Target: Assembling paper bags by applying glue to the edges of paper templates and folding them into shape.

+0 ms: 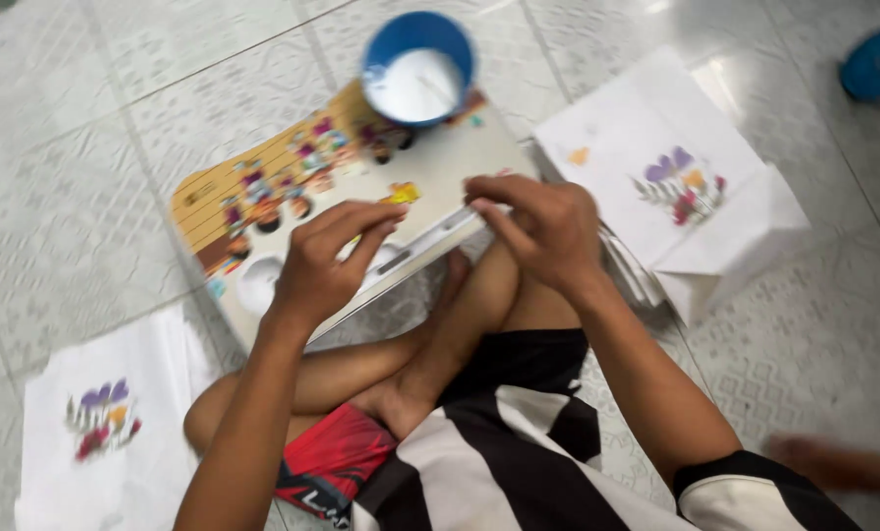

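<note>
A colourful cartoon-printed board lies tilted across my crossed legs on the tiled floor. My left hand rests on the board's near edge, fingertips pinched at a small yellow piece. My right hand is curled at the board's right edge, gripping a thin white strip there; what exactly it pinches is blurred. A blue bowl of white paste sits on the board's far end.
A stack of white bags with purple and red flower prints lies to the right. Another flowered white bag lies at the lower left. Someone else's foot shows at the lower right, a blue object at the top right.
</note>
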